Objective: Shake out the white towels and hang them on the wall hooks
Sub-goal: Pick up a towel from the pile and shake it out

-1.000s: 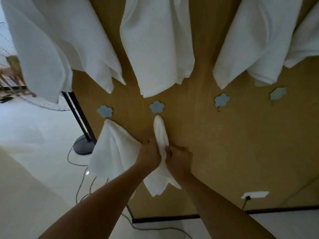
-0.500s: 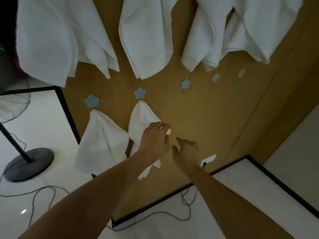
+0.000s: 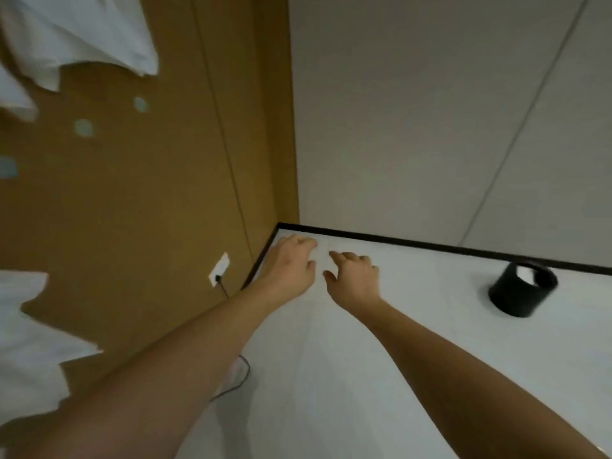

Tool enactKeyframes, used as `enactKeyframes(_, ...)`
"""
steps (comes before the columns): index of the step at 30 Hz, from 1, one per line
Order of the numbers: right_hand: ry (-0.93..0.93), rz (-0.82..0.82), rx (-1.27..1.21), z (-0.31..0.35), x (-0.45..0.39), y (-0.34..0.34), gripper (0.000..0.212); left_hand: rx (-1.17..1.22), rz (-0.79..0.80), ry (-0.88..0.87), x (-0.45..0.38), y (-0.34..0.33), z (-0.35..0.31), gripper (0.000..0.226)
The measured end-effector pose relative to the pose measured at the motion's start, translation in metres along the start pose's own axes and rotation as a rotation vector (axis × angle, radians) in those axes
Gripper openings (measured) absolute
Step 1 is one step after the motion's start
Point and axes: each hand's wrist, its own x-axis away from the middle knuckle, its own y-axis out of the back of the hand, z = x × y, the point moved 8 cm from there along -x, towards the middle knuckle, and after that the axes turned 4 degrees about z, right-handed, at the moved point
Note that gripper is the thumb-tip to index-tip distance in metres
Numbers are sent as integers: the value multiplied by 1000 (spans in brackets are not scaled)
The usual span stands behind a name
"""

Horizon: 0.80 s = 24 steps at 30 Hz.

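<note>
- Towels filled the left edge: we counted two white hung towels at the upper left (image 3: pixel 76 31) and part of another white towel at the lower left (image 3: pixel 29 342), all against the brown wall panel (image 3: pixel 159 200).
- We made out three pale blue wall hooks (image 3: pixel 82 128) on that panel, blurred, none of them covered by cloth; one sat right at the left edge.
- Lower on the panel we saw one white socket (image 3: pixel 220 269) with a dark cord (image 3: pixel 238 376) plugged in and trailing down to the floor.
- Our left hand (image 3: pixel 287 265) reached forward over the white floor (image 3: pixel 364 376) near the corner, fingers loosely bent, gripping nothing, well apart from every towel.
- Our right hand (image 3: pixel 354 276) was stretched out just beside it, not touching it, fingers spread and slightly curled, likewise holding nothing.
- Both forearms ran bare from the bottom of the view toward the corner, roughly side by side.
- A black skirting strip (image 3: pixel 430 243) marked the foot of the grey wall (image 3: pixel 430 111).
- One black round bin (image 3: pixel 522 289) stood on the floor at the far right, near that strip, with something white inside.
</note>
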Motion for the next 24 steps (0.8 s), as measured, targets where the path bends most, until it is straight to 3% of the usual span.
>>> enactKeyframes(7, -374, -26, -67, -276, 104, 63, 52, 1, 296, -193, -45, -153, -238, 49)
enactKeyframes(13, -701, -64, -123, -467, 234, 116, 55, 27, 482, -374, -58, -252, -443, 53)
enactKeyframes(18, -940, -147, -186, -581, 333, 156, 61, 62, 588, -600, -38, -319, -607, 52)
enactKeyframes(24, -1224, -195, -237, -691, 425, 175, 61, 8, 737, -901, -15, -403, -759, 55)
